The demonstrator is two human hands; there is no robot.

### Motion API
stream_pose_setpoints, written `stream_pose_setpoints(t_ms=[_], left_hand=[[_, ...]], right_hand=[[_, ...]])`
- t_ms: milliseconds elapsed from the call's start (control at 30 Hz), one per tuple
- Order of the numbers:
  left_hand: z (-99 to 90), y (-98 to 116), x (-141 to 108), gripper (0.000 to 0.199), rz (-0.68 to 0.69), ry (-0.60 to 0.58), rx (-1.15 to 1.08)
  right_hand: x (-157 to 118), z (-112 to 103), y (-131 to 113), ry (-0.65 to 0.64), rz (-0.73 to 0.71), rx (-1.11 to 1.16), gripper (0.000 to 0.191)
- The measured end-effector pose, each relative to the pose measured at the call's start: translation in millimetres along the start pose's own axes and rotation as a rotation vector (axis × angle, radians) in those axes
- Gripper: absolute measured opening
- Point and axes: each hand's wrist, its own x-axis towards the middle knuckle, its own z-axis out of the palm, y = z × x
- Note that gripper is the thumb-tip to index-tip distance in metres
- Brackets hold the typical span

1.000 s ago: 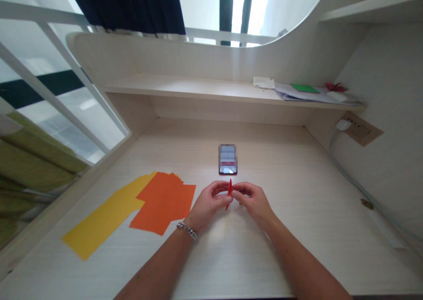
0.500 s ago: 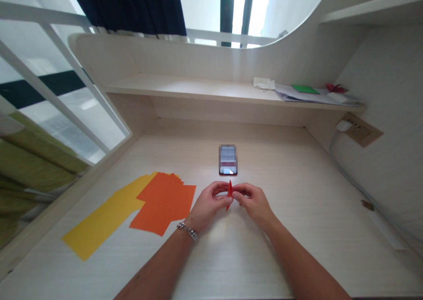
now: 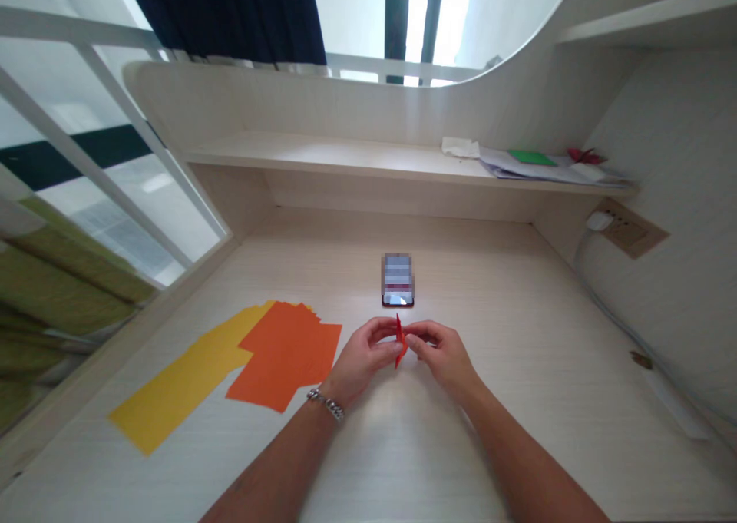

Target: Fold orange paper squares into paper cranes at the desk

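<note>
Both hands meet over the middle of the desk around a small folded piece of red paper (image 3: 398, 342), seen nearly edge-on with a pointed tip upward. My left hand (image 3: 371, 352) pinches it from the left between thumb and fingers. From the other side, my right hand (image 3: 441, 349) grips it with thumb and fingertips. The fingers cover part of the folds. Just beyond the hands lies a phone (image 3: 398, 280) with a lit, blurred screen. Orange paper sheets (image 3: 288, 358) lie spread beside my left hand, partly over yellow paper sheets (image 3: 178, 385).
A shelf (image 3: 345, 153) runs along the back, bearing papers (image 3: 553, 170), a green paper (image 3: 533, 157), a dark red folded paper piece (image 3: 586, 156) and a white tissue (image 3: 461, 147). On the right wall, a plug with a grey cable (image 3: 599, 300) sits in the socket (image 3: 633, 229).
The red paper has turned slightly between the fingers, its upper tip shifting a little to the left. Both hands keep their hold in nearly the same place.
</note>
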Motion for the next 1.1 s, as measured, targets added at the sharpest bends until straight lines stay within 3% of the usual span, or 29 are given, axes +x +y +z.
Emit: stream_pose_setpoints(t_ms=[633,933,1100], left_hand=[[1.1,0,0,0.037,0.02,-0.021,-0.02],[8.5,-4,0,0.043,0.118,0.044,0.177],[18.2,-3,-3,0.037,0.168,-0.03,0.177]], right_hand=[[-4,2,-3,-0.007,-0.036,-0.044,0.021],[-8,7,-5,0.122,-0.156,-0.485,0.028],[-4,11,-1,0.178,-0.091,-0.321,0.029]])
